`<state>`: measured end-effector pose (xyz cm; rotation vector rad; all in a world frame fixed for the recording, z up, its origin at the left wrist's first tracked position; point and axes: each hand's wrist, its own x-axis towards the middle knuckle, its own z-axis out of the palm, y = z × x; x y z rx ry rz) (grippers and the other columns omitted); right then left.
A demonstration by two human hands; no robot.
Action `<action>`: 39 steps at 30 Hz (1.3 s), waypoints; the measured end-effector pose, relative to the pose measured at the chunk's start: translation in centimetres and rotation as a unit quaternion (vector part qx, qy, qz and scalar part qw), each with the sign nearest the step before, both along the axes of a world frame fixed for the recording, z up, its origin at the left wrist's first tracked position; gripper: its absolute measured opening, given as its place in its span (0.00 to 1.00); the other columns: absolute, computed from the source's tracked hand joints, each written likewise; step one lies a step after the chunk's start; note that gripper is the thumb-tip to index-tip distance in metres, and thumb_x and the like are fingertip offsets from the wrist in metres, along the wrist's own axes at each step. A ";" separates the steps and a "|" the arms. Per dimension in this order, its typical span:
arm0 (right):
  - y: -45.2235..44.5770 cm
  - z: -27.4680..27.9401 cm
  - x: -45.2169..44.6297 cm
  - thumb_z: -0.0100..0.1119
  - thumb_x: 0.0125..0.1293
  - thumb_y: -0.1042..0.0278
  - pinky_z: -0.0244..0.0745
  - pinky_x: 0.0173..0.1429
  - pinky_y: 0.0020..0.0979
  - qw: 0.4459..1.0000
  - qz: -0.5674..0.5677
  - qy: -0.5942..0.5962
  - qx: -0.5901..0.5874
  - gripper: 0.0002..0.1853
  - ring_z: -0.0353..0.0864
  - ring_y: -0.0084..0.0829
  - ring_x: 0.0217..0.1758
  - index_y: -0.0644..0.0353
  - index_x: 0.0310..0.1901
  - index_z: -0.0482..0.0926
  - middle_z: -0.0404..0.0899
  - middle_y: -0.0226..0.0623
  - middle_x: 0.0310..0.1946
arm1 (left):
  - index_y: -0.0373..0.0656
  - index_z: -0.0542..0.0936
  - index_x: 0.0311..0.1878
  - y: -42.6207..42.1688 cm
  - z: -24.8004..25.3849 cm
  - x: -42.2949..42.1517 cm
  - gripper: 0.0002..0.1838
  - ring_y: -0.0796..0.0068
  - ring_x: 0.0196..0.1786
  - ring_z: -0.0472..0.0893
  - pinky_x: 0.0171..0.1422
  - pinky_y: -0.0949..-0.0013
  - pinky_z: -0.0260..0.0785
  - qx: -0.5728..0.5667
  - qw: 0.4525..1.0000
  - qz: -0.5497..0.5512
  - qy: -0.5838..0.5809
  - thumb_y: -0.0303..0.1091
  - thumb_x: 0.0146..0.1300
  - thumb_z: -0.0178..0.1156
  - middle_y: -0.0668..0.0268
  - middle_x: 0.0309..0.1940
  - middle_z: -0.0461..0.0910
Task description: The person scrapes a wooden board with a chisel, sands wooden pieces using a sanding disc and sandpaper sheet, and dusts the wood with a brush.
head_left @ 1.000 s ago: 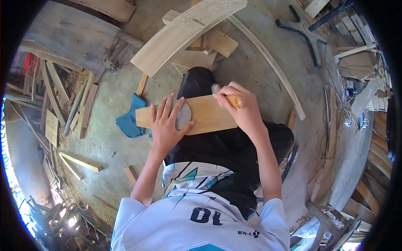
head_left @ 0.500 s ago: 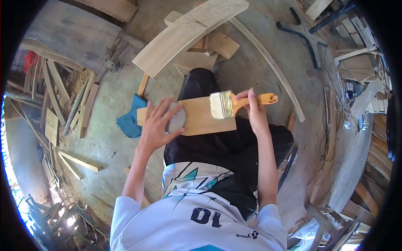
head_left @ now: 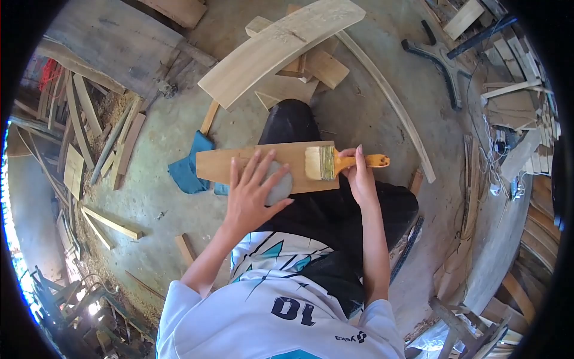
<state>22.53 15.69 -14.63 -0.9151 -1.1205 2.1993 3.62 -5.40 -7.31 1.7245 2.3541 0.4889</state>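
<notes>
A flat wooden board (head_left: 227, 166) lies across my lap. My left hand (head_left: 250, 194) rests with spread fingers on a round grey disc (head_left: 280, 184), pressed on the board's middle; whether the fingers grip the disc's edge is hidden. In my right hand (head_left: 359, 173) is a paintbrush (head_left: 378, 161) with an orange handle, pinched near its metal band. Its pale bristles lie over the board's right end. A blue cloth (head_left: 192, 166) is on the floor beyond the board's left end.
A wide curved plank (head_left: 281, 51) rests over wood offcuts (head_left: 326, 69) ahead of me. A long curved strip (head_left: 391, 102) lies to the right, with a black metal base (head_left: 442, 60) behind it. Wood scraps (head_left: 84, 107) are heaped at the left.
The brush has turned from pointing away to lying flat, bristles leftward, over the board. My left hand and the disc slid left, then back right along the board.
</notes>
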 end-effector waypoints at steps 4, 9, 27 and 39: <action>-0.7 -0.1 0.3 0.43 0.83 0.45 0.70 0.62 0.30 0.999 -0.011 -0.030 0.011 0.24 0.78 0.22 0.51 0.57 0.43 0.82 0.82 0.31 0.45 | 0.60 0.74 0.73 -1.8 -0.6 -3.2 0.38 0.54 0.81 0.59 0.83 0.35 0.33 -0.018 0.995 0.096 0.029 0.58 0.59 0.69 0.60 0.79 0.62; -0.5 1.7 -0.5 0.43 0.83 0.47 0.69 0.59 0.28 0.989 0.005 -0.105 0.102 0.24 0.77 0.21 0.50 0.57 0.42 0.83 0.84 0.29 0.44 | 0.54 0.74 0.73 -1.8 -2.3 -5.8 0.37 0.52 0.81 0.59 0.83 0.36 0.36 -0.008 0.966 0.255 0.042 0.58 0.63 0.66 0.57 0.78 0.63; -0.6 3.8 -4.3 0.52 0.80 0.67 0.74 0.52 0.26 0.935 -0.006 -0.090 0.342 0.11 0.80 0.20 0.43 0.65 0.45 0.81 0.83 0.33 0.41 | 0.49 0.83 0.55 -1.4 -3.2 5.1 0.26 0.48 0.74 0.68 0.77 0.41 0.62 0.114 0.977 -0.142 -0.110 0.41 0.50 0.76 0.61 0.69 0.74; -2.8 7.4 -11.3 0.62 0.72 0.70 0.72 0.39 0.30 0.897 0.080 -0.016 0.434 0.07 0.79 0.27 0.35 0.63 0.36 0.83 0.80 0.33 0.34 | 0.43 0.85 0.45 -2.2 -3.7 5.1 0.18 0.39 0.71 0.69 0.75 0.41 0.67 0.175 0.943 -0.244 -0.145 0.38 0.52 0.73 0.61 0.64 0.76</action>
